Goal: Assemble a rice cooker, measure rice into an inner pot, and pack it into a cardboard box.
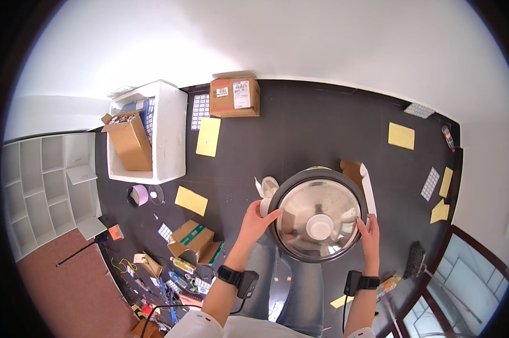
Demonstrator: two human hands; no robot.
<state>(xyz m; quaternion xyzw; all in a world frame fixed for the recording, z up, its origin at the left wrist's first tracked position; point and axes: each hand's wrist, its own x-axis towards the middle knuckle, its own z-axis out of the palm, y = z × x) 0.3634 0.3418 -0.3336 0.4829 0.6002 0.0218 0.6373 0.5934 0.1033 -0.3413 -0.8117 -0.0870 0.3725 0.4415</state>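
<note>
In front of my legs is a round electric cooking pot with a dark rim, topped by a domed steel lid with a white knob. My left hand grips its left side at a white handle, thumb over the rim. My right hand grips the right side, with the thumb at the lid's edge. Behind the pot on the left is a small white object, partly covered. An open carton lies on the floor behind its right side, also partly hidden. The pot's underside is out of sight.
A white foam box holding a brown carton stands at the left. A cardboard box sits by the wall. Bottles and litter cover the lower left floor near an opened carton. Yellow sheets lie about.
</note>
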